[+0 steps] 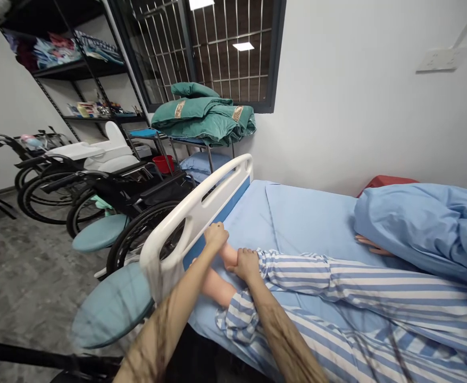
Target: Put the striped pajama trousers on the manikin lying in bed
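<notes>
A manikin in blue-and-white striped pyjamas [337, 282] lies on a hospital bed with a light blue sheet [297, 218]. My left hand [216, 235] is closed round the far foot of the manikin, close to the white footboard [193, 213]. My right hand [247, 264] grips the ankle [229, 256] of that same leg, at the trouser cuff. The manikin's other foot and bare shin [215, 287] lie below my left forearm. A blue quilt [425, 229] covers the manikin's upper body at the right.
Several wheelchairs [98, 197] stand left of the bed, with round teal stools [98, 234] near the footboard. Folded green blankets [203, 119] rest on a rack under the barred window. Black shelving [69, 69] holds supplies at the back left. A white wall runs behind the bed.
</notes>
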`<state>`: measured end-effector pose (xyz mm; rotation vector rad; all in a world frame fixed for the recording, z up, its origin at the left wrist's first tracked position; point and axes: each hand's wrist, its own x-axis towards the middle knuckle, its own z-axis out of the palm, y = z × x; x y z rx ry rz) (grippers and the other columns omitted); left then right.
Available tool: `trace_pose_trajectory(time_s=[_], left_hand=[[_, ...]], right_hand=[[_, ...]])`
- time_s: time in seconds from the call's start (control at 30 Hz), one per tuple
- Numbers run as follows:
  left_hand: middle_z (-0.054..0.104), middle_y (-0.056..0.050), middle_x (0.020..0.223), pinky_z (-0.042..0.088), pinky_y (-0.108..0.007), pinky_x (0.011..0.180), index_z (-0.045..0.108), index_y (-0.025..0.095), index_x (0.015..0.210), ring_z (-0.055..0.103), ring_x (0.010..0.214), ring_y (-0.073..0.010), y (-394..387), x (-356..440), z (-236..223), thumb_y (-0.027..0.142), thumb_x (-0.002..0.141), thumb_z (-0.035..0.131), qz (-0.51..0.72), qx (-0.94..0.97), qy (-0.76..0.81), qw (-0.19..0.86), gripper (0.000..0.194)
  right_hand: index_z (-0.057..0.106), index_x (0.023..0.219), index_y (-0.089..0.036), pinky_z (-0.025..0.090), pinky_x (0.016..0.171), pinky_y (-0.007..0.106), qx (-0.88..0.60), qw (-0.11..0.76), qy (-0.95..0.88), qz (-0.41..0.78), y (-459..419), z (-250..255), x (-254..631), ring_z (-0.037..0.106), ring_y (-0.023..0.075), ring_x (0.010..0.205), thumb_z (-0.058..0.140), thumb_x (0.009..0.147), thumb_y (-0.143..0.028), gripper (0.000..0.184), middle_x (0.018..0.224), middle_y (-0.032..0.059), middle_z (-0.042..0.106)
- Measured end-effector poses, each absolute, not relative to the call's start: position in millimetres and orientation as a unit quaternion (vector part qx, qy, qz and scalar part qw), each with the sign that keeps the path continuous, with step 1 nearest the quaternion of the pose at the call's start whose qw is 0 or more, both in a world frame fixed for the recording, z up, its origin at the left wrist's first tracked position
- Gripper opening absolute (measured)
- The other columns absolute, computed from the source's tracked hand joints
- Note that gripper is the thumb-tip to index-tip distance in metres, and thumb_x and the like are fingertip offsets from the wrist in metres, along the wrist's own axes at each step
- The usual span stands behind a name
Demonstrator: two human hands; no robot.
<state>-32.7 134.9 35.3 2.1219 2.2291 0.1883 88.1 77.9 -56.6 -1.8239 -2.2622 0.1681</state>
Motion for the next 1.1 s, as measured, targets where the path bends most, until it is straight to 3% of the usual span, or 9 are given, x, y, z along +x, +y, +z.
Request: trace_pose_trajectory(time_s=[0.23,0.43,0.57,0.77,0.9,1.0,1.1], left_hand=[[0.068,-0.015,0.102,0.044,-0.027,0.078,0.064,0.012,0.098,0.063,0.094,-0.0203,135,-44,33,0.017,0.079,0.044,0.050,0.700,0.711,0.045,0.029],[0.064,-0.021,0.106,0.046,-0.035,0.078,0.048,0.006,0.123,0.063,0.096,-0.0273,106,-49,38,0.023,0.086,0.036,0.042,0.722,0.691,-0.002,0.043],[0.065,-0.020,0.101,0.047,-0.037,0.075,0.042,0.008,0.132,0.064,0.091,-0.0288,71,-59,43,0.028,0.089,0.032,0.025,0.735,0.676,-0.048,0.048],[0.066,-0.015,0.095,0.048,-0.036,0.070,0.059,0.018,0.113,0.064,0.085,-0.0270,13,-88,34,0.026,0.090,0.027,0.000,0.718,0.689,-0.096,0.041],[0.058,-0.016,0.117,0.048,-0.038,0.078,0.054,0.021,0.124,0.058,0.101,-0.0285,-9,-98,16,0.029,0.092,0.020,0.040,0.734,0.665,-0.129,0.047],[0.054,-0.017,0.123,0.046,-0.038,0.082,0.048,0.019,0.130,0.054,0.109,-0.0292,-14,-95,10,0.025,0.092,0.020,0.047,0.737,0.659,-0.144,0.048],[0.057,-0.020,0.114,0.047,-0.035,0.070,0.055,0.012,0.120,0.059,0.095,-0.0292,-9,-86,17,0.025,0.092,0.021,0.009,0.726,0.672,-0.144,0.046]], right_hand=[[0.060,0.097,-0.011,0.038,0.081,0.038,-0.617,0.114,-0.778,0.047,76,-55,90,0.059,0.0290,0.091,0.064,0.066,-0.061,0.059,0.096,0.0179,0.065],[0.060,0.099,-0.012,0.039,0.082,0.037,-0.615,0.121,-0.778,0.051,72,-51,90,0.059,0.0294,0.093,0.067,0.064,-0.059,0.059,0.098,0.0172,0.065],[0.061,0.099,-0.012,0.039,0.082,0.035,-0.622,0.111,-0.771,0.074,72,-44,89,0.059,0.0291,0.096,0.070,0.062,-0.057,0.059,0.099,0.0179,0.066],[0.061,0.103,-0.014,0.040,0.084,0.036,-0.623,0.101,-0.765,0.129,61,-25,91,0.059,0.0289,0.097,0.067,0.066,-0.052,0.053,0.102,0.0165,0.066],[0.059,0.107,-0.016,0.032,0.098,0.043,-0.615,0.192,-0.762,0.060,25,-23,92,0.049,0.0326,0.113,0.052,0.079,-0.046,0.042,0.117,0.0161,0.059],[0.054,0.117,-0.018,0.034,0.098,0.044,-0.546,0.195,-0.812,0.065,-6,-29,93,0.045,0.0334,0.117,0.053,0.077,-0.050,0.051,0.125,0.0158,0.054],[0.051,0.121,-0.017,0.043,0.086,0.044,-0.524,0.102,-0.836,0.123,-25,-34,92,0.056,0.0350,0.105,0.062,0.068,-0.053,0.066,0.117,0.0182,0.059]])
